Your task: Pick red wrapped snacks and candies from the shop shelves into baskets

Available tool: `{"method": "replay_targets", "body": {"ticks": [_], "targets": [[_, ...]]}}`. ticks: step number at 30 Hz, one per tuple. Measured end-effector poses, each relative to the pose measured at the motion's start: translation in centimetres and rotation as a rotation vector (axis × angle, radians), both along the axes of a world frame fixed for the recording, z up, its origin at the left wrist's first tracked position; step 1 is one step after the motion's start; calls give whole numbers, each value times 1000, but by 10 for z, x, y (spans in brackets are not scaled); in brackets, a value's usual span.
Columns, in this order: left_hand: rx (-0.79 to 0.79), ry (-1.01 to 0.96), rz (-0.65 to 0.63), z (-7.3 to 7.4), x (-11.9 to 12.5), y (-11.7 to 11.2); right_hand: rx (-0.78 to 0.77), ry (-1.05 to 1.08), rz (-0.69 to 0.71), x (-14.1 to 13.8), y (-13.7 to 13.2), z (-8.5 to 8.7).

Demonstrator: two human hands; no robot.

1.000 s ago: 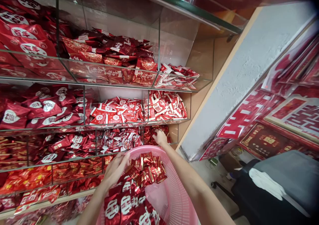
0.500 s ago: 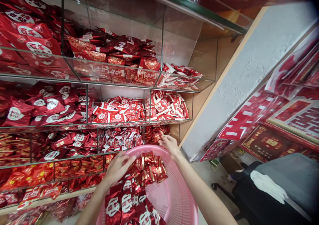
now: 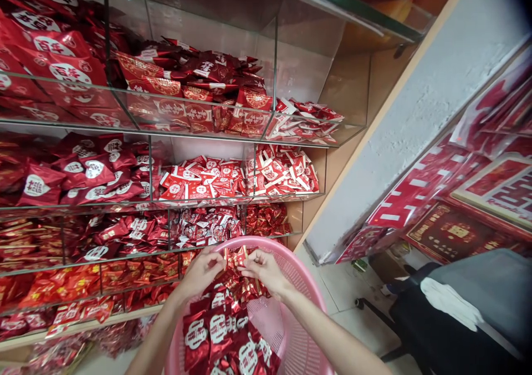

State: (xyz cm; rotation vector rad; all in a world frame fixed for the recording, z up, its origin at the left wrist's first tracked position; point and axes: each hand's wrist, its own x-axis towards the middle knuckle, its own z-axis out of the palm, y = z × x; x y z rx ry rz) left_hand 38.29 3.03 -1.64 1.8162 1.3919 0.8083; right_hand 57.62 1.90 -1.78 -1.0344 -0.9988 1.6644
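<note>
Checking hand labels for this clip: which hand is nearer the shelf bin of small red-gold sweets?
Right. The right hand is over the basket, directly below that bin; the left hand is further left.

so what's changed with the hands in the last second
The right hand drew back from the shelf compartment of red-gold sweets and came down over the pink basket. It now meets the left hand, both sets of fingers pinching a small sweet between them. The left hand stayed at the basket's far side; the red packets in it look unchanged.
</note>
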Motion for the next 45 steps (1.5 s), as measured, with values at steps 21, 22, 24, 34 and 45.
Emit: {"method": "replay_targets", "body": {"ticks": [21, 22, 24, 34, 45], "targets": [[50, -37, -72, -3, -3, 4, 607, -505, 83, 12, 5, 2], [50, -36, -77, -3, -4, 4, 689, -593, 109, 13, 4, 5], [43, -41, -83, -2, -4, 4, 798, -723, 142, 13, 4, 10], [-139, -151, 66, 4, -2, 3, 580, -608, 5, 16, 9, 21], [-170, -140, 22, 9, -6, -1, 149, -283, 71, 4, 8, 6]]}}
